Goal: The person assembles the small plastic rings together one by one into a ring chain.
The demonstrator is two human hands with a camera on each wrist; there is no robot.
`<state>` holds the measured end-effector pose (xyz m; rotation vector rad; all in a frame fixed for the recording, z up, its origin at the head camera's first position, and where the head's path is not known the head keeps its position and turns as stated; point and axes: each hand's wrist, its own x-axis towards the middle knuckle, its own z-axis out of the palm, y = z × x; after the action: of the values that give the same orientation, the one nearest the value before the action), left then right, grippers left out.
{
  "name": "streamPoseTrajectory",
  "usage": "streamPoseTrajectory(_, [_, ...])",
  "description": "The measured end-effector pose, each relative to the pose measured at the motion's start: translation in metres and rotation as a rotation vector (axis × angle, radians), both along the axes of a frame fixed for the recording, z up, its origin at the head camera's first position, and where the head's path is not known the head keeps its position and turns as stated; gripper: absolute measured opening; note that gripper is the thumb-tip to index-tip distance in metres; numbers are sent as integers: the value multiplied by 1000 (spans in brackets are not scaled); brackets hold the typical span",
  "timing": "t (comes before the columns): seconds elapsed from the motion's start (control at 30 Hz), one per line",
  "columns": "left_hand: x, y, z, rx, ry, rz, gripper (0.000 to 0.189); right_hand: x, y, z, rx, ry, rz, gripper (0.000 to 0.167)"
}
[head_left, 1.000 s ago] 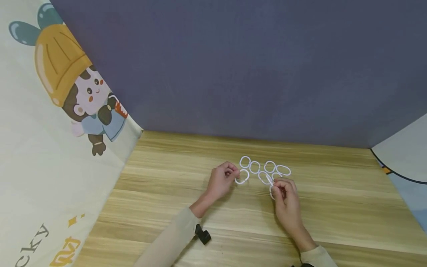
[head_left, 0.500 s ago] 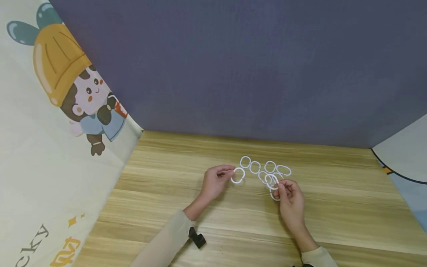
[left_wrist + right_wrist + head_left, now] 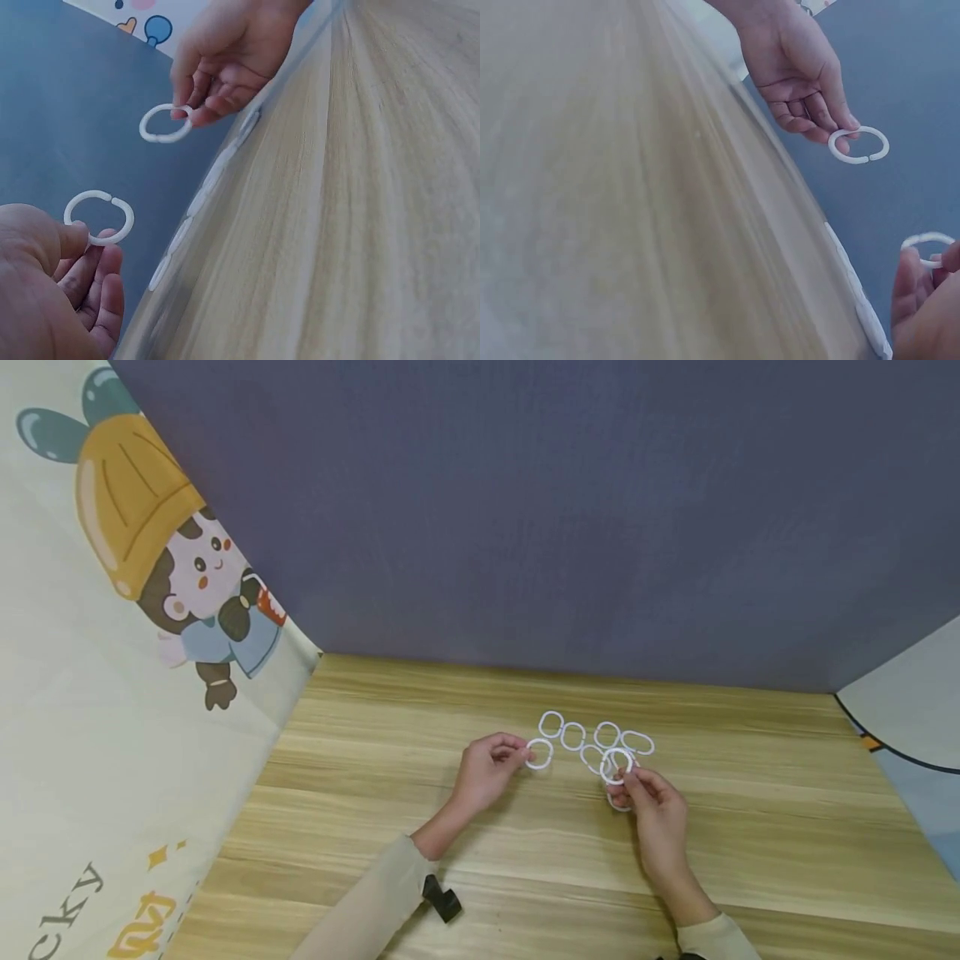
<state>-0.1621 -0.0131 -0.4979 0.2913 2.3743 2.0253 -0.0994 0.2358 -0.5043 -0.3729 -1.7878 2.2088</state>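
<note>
In the head view, my left hand [image 3: 486,772] pinches a white split ring [image 3: 552,752] between thumb and fingertips, above the table. A small gap shows in that ring [image 3: 130,217] in the left wrist view. To the right, my right hand [image 3: 662,818] pinches a second white ring [image 3: 602,766] by its edge, also raised. The two held rings are apart. Beneath them, several similar white rings [image 3: 573,723] lie flat in a loose cluster; whether they are linked cannot be told. My right hand and its ring partly hide the nearest ones.
The wood-grain table [image 3: 375,793] spreads around the hands. A dark blue-grey panel [image 3: 525,527] rises behind it. A pale cartoon-printed sheet [image 3: 75,710] borders the left side, and another printed sheet [image 3: 915,693] the right. A black device [image 3: 442,900] sits on the left sleeve.
My left hand has drawn slightly left with its ring. My right hand has moved slightly right and its ring has turned from edge-on to face-up. The rings on the table stay put.
</note>
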Motion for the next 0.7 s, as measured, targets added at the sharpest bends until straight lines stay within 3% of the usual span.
streamPoseTrajectory(0.2, [-4, 6, -1, -14, 7, 42, 10, -10, 5, 7, -4, -113, 27, 12])
streamPoseTrajectory(0.7, [-6, 16, 6, 15, 20, 27, 8, -23, 3, 21, -8, -216, 244, 20])
